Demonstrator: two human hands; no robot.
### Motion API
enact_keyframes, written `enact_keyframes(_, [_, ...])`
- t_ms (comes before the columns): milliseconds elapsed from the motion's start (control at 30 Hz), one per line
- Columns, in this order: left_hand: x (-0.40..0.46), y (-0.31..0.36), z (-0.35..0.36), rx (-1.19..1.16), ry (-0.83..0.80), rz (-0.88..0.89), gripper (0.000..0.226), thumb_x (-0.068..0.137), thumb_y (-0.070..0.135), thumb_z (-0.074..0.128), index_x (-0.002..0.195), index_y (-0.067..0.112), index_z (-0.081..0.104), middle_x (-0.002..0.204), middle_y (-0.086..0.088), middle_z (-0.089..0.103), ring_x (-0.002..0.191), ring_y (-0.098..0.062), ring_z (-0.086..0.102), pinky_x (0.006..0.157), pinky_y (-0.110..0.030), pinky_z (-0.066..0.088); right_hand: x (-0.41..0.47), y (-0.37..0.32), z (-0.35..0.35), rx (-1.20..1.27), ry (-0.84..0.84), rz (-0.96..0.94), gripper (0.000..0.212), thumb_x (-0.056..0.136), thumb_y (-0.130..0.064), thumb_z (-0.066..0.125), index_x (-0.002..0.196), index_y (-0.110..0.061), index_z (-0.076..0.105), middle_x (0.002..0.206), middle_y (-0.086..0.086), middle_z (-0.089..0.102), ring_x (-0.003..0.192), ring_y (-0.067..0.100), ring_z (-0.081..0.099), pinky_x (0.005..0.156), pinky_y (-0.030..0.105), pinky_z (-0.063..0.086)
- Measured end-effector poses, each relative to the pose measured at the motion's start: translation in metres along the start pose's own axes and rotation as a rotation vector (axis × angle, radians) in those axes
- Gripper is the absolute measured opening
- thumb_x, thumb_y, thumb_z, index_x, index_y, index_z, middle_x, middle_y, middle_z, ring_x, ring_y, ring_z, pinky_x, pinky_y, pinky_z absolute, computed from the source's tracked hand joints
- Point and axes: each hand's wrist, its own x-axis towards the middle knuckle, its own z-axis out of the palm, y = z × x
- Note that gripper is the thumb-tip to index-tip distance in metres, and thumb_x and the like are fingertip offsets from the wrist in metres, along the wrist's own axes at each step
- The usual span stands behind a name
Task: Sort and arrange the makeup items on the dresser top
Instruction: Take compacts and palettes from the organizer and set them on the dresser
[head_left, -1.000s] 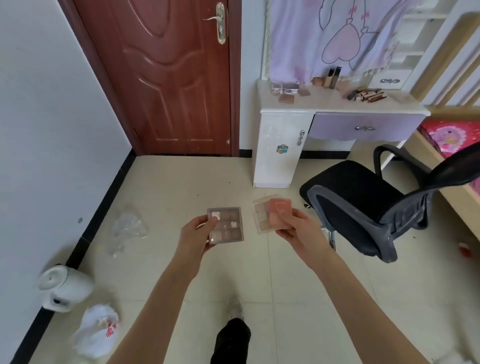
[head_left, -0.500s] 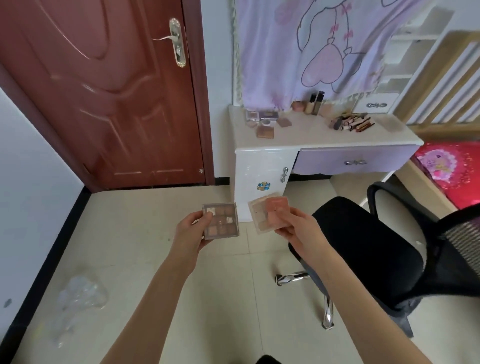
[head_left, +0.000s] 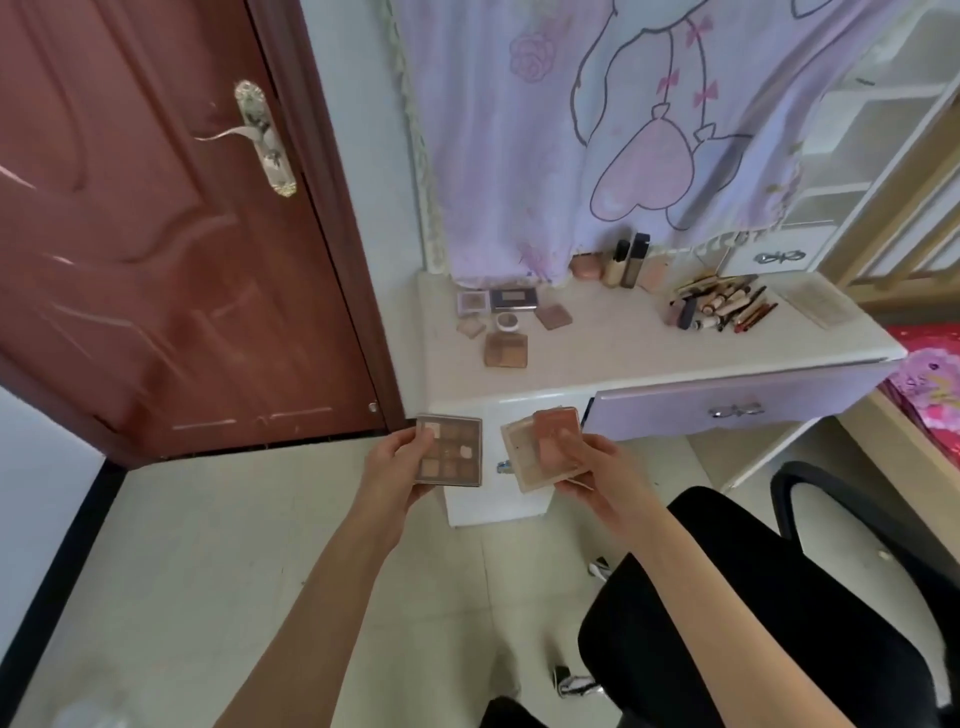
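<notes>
My left hand (head_left: 396, 465) grips a square brown eyeshadow palette (head_left: 451, 457) with several pans. My right hand (head_left: 589, 467) holds two stacked compacts, an orange-pink compact (head_left: 557, 423) lying on a beige compact (head_left: 524, 457). Both are held in front of the white dresser (head_left: 597, 358), just below its front edge. On the dresser top lie several small palettes (head_left: 506, 349) at the left, upright tubes and bottles (head_left: 626, 260) at the back, and a pile of brushes and pencils (head_left: 722, 306) at the right.
A black mesh office chair (head_left: 779, 613) stands at the lower right, close to my right arm. A brown door (head_left: 156, 234) is at the left. A purple cloth (head_left: 597, 130) hangs behind the dresser, over a purple drawer (head_left: 727, 410). A bed edge (head_left: 930, 374) is at the far right.
The view has come closer to the dresser and tilted up, so the dresser top looks larger. Both hands keep the same grip on their palettes.
</notes>
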Motion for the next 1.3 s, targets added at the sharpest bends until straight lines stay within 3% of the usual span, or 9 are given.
enact_keyframes(367, [0.141, 0.04, 0.076, 0.114, -0.061, -0.084, 0.029, 0.086, 0.005, 0.056, 0.115, 0.007, 0.058, 0.083, -0.004, 0.067, 0.066, -0.009, 0.064, 0.06, -0.019, 0.05, 0.145, -0.059, -0.027, 0.037, 0.12, 0.071, 0.017, 0.09, -0.02, 0.06, 0.093, -0.004, 0.062, 0.086, 0.01, 0.065, 0.078, 0.023, 0.059, 0.068, 0.029, 0.051])
enact_keyframes(500, [0.197, 0.05, 0.096, 0.141, -0.06, -0.119, 0.026, 0.086, 0.001, 0.056, 0.112, 0.007, 0.059, 0.085, -0.007, 0.068, 0.066, -0.011, 0.065, 0.057, -0.018, 0.051, 0.191, -0.072, -0.032, 0.04, 0.185, 0.105, 0.019, 0.091, -0.018, 0.059, 0.098, 0.0, 0.06, 0.084, 0.01, 0.064, 0.072, 0.02, 0.059, 0.058, 0.024, 0.05])
enact_keyframes(667, [0.265, 0.07, 0.121, 0.272, -0.122, -0.127, 0.023, 0.086, 0.003, 0.058, 0.108, 0.01, 0.06, 0.093, -0.011, 0.065, 0.075, -0.017, 0.063, 0.062, -0.021, 0.053, 0.247, -0.095, -0.037, 0.01, 0.279, 0.112, 0.017, 0.09, -0.018, 0.06, 0.096, -0.003, 0.062, 0.087, 0.01, 0.064, 0.079, 0.021, 0.06, 0.065, 0.027, 0.051])
enact_keyframes(800, [0.308, 0.079, 0.136, 0.445, -0.137, -0.053, 0.022, 0.082, 0.009, 0.065, 0.103, 0.011, 0.063, 0.094, -0.008, 0.067, 0.088, -0.023, 0.063, 0.08, -0.037, 0.054, 0.281, -0.109, -0.041, -0.023, 0.313, 0.12, 0.018, 0.091, -0.018, 0.059, 0.099, -0.002, 0.061, 0.088, 0.01, 0.064, 0.082, 0.02, 0.061, 0.067, 0.026, 0.051])
enact_keyframes(933, [0.327, 0.079, 0.157, 0.567, -0.185, 0.018, 0.019, 0.081, 0.009, 0.066, 0.096, 0.019, 0.06, 0.082, 0.003, 0.06, 0.075, -0.01, 0.056, 0.065, -0.019, 0.045, 0.302, -0.115, -0.052, -0.073, 0.353, 0.164, 0.021, 0.091, -0.017, 0.058, 0.104, 0.0, 0.06, 0.087, 0.01, 0.064, 0.081, 0.02, 0.06, 0.066, 0.027, 0.052])
enact_keyframes(1167, [0.352, 0.064, 0.189, 0.695, -0.194, 0.018, 0.02, 0.079, 0.01, 0.066, 0.095, 0.021, 0.063, 0.086, 0.003, 0.062, 0.08, -0.011, 0.057, 0.069, -0.021, 0.045, 0.345, -0.128, -0.077, -0.216, 0.334, 0.193, 0.018, 0.091, -0.016, 0.059, 0.1, -0.001, 0.062, 0.093, 0.013, 0.063, 0.084, 0.022, 0.059, 0.064, 0.028, 0.052])
enact_keyframes(1300, [0.362, 0.051, 0.21, 0.855, -0.167, 0.061, 0.019, 0.083, 0.013, 0.062, 0.097, 0.025, 0.063, 0.099, 0.0, 0.061, 0.089, -0.015, 0.059, 0.084, -0.029, 0.047, 0.378, -0.134, -0.094, -0.354, 0.26, 0.205, 0.021, 0.091, -0.016, 0.06, 0.102, 0.001, 0.063, 0.092, 0.012, 0.065, 0.083, 0.023, 0.06, 0.072, 0.034, 0.054])
